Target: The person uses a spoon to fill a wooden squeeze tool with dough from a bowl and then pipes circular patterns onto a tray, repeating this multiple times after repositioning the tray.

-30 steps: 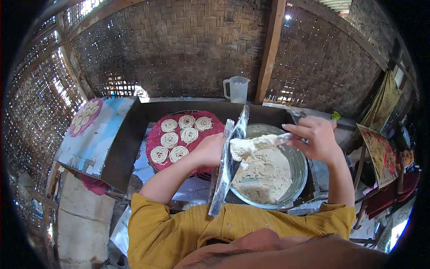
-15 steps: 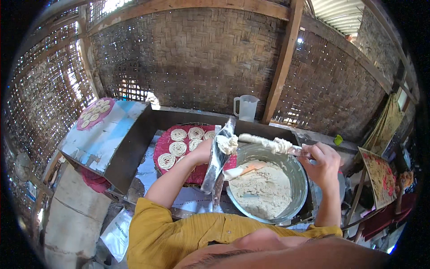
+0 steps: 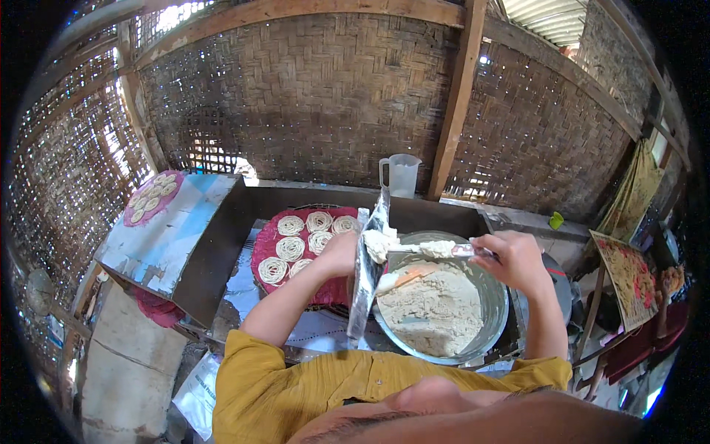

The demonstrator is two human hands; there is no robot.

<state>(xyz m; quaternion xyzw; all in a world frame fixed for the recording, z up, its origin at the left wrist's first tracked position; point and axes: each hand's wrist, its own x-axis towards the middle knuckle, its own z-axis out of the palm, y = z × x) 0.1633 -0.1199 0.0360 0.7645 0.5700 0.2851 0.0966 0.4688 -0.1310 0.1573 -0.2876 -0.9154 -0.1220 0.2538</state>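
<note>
The left hand (image 3: 339,254) grips a long metal tube (image 3: 367,274), held upright and tilted over the edge of the metal bowl (image 3: 494,325) of pale dough. The right hand (image 3: 518,259) is closed around a spoon (image 3: 436,250) — a knife, perhaps; dough hides the blade — pressing a lump of dough (image 3: 381,243) against the tube's top. Just left lies a red tray (image 3: 268,248) of coiled noodle rounds; a clear jug (image 3: 400,175) stands behind — well apart.

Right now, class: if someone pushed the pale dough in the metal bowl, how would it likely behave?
The dough probably gives softly: it sits heaped and lumpy in the metal bowl. It is likely sticky: clumps cling to the blade in the right hand.
</note>
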